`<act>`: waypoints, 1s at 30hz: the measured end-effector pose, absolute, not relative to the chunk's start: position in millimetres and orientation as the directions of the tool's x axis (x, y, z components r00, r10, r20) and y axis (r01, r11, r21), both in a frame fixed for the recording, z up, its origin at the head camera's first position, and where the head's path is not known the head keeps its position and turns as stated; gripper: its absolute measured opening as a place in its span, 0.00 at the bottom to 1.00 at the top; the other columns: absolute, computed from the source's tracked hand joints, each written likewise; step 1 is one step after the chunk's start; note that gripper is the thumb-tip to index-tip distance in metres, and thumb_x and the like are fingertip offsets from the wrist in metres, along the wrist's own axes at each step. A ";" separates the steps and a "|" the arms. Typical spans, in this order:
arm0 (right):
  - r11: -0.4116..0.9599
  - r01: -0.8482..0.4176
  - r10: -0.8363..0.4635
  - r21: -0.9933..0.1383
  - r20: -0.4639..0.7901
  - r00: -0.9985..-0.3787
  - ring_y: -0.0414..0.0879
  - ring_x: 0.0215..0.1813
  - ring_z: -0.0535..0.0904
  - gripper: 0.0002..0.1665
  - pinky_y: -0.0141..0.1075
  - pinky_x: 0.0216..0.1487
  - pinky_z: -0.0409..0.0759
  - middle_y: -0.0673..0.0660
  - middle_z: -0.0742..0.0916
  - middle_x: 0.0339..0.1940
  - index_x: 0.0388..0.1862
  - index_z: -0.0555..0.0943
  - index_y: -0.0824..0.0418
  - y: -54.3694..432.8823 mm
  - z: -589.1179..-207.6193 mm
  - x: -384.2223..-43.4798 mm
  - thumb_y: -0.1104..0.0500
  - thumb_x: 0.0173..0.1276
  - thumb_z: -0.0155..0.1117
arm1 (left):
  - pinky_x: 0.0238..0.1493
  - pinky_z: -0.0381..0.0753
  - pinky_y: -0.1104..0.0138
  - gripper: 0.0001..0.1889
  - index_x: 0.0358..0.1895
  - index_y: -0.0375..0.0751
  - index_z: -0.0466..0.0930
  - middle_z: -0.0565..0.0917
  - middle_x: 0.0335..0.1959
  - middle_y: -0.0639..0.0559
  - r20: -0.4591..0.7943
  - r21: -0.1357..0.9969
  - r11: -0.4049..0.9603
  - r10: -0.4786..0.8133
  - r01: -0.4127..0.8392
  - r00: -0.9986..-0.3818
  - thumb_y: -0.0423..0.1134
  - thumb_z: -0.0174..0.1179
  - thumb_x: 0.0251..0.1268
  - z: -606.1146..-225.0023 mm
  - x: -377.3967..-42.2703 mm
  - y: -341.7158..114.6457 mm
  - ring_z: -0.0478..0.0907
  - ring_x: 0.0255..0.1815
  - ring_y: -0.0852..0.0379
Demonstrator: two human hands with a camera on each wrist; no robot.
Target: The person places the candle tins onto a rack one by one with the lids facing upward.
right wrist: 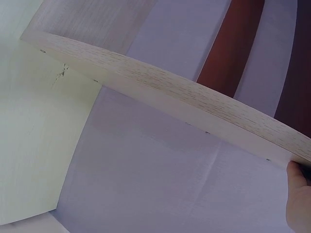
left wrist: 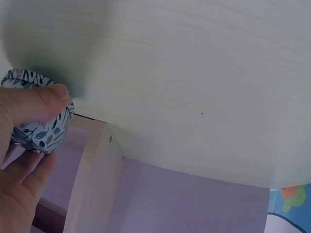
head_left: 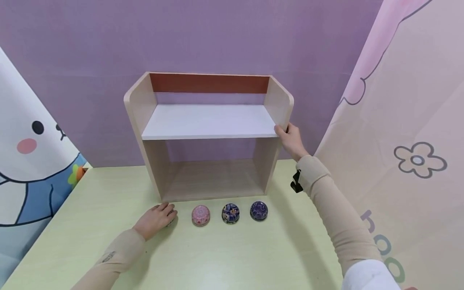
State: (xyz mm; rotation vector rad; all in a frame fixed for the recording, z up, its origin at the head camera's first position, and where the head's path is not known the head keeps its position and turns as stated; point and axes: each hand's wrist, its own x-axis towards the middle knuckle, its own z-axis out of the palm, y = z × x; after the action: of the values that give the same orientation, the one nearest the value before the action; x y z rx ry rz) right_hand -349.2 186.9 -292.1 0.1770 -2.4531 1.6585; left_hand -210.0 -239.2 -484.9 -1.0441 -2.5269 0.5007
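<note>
My left hand (head_left: 156, 219) grips a small round tin (left wrist: 41, 133) with a white and blue-green leaf pattern, thumb on one side and fingers on the other. In the head view the hand covers most of that tin, near the front left corner of the shelf unit. A small wooden shelf unit (head_left: 280, 100) stands upright at the back of the table. My right hand (head_left: 293, 141) holds its right side panel at the height of the white middle board (head_left: 210, 121), thumb toward the front. In the right wrist view only part of this hand (right wrist: 299, 204) shows.
Along the unit's front lie a pink patterned tin (head_left: 201, 215), a blue floral tin (head_left: 230, 213) and a dark purple tin (head_left: 259, 211), spaced apart on the pale table (head_left: 203, 257). A purple backdrop (head_left: 224, 36) hangs behind, with printed cloths (head_left: 384, 121) at both sides.
</note>
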 end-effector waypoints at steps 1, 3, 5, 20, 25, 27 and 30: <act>0.371 -0.195 -0.003 -0.908 0.209 -0.978 0.50 0.55 0.72 0.29 0.44 0.57 0.72 0.63 0.76 0.58 0.64 0.65 0.65 186.9 -292.1 -349.0 0.51 0.69 0.50 | 0.40 0.82 0.60 0.24 0.45 0.38 0.76 0.76 0.47 0.41 0.205 -0.453 0.664 0.727 0.595 -0.655 0.24 0.69 0.38 -484.4 -210.3 -239.3 0.76 0.48 0.45; 0.372 -0.196 -0.006 -0.907 0.209 -0.978 0.50 0.55 0.72 0.29 0.44 0.57 0.72 0.63 0.76 0.59 0.64 0.65 0.65 186.9 -291.9 -348.7 0.51 0.69 0.50 | 0.41 0.82 0.60 0.26 0.46 0.38 0.76 0.76 0.47 0.41 0.228 -0.459 0.664 0.730 0.590 -0.644 0.24 0.70 0.36 -483.4 -211.1 -239.9 0.76 0.49 0.45; 0.376 -0.196 -0.009 -0.906 0.208 -0.978 0.50 0.55 0.72 0.29 0.44 0.57 0.72 0.64 0.76 0.59 0.64 0.65 0.65 186.8 -291.8 -348.4 0.50 0.69 0.50 | 0.43 0.82 0.59 0.27 0.46 0.38 0.75 0.76 0.47 0.41 0.245 -0.455 0.675 0.722 0.581 -0.647 0.24 0.71 0.35 -482.0 -212.0 -240.5 0.76 0.49 0.45; 0.378 -0.218 -0.010 -0.900 0.232 -0.973 0.51 0.55 0.73 0.29 0.45 0.57 0.72 0.64 0.76 0.58 0.63 0.66 0.65 184.9 -293.5 -349.2 0.51 0.69 0.50 | 0.44 0.81 0.57 0.27 0.45 0.35 0.73 0.77 0.46 0.39 0.378 -0.309 0.792 0.611 0.527 -0.696 0.16 0.66 0.35 -462.3 -210.3 -231.5 0.77 0.46 0.42; 0.363 -0.226 -0.017 -0.904 0.236 -0.972 0.52 0.56 0.73 0.28 0.46 0.57 0.73 0.64 0.76 0.58 0.63 0.66 0.64 185.4 -294.3 -347.4 0.50 0.69 0.50 | 0.43 0.81 0.56 0.27 0.46 0.35 0.70 0.76 0.46 0.39 0.366 -0.146 0.854 0.516 0.500 -0.774 0.18 0.65 0.36 -457.7 -208.6 -225.7 0.76 0.46 0.41; 0.362 -0.221 -0.018 -0.906 0.230 -0.973 0.52 0.57 0.73 0.29 0.47 0.57 0.73 0.64 0.76 0.59 0.64 0.66 0.63 185.8 -294.4 -347.6 0.49 0.69 0.50 | 0.41 0.82 0.55 0.29 0.46 0.35 0.69 0.77 0.45 0.39 0.374 -0.075 0.869 0.480 0.489 -0.794 0.20 0.68 0.34 -454.9 -207.2 -222.9 0.76 0.46 0.42; 0.366 -0.218 -0.018 -0.905 0.227 -0.974 0.52 0.57 0.72 0.29 0.47 0.57 0.72 0.63 0.76 0.59 0.64 0.65 0.63 186.2 -294.5 -347.9 0.49 0.69 0.50 | 0.40 0.82 0.56 0.31 0.46 0.35 0.69 0.77 0.43 0.40 0.393 0.005 0.875 0.444 0.485 -0.805 0.22 0.70 0.31 -449.9 -205.0 -218.7 0.76 0.44 0.43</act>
State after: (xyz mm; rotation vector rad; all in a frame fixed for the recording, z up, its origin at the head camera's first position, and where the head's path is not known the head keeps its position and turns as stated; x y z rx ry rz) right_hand -347.9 186.2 -294.5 0.2138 -2.4441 1.6609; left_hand -205.0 -218.7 -449.9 -0.6864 -2.6607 -0.1472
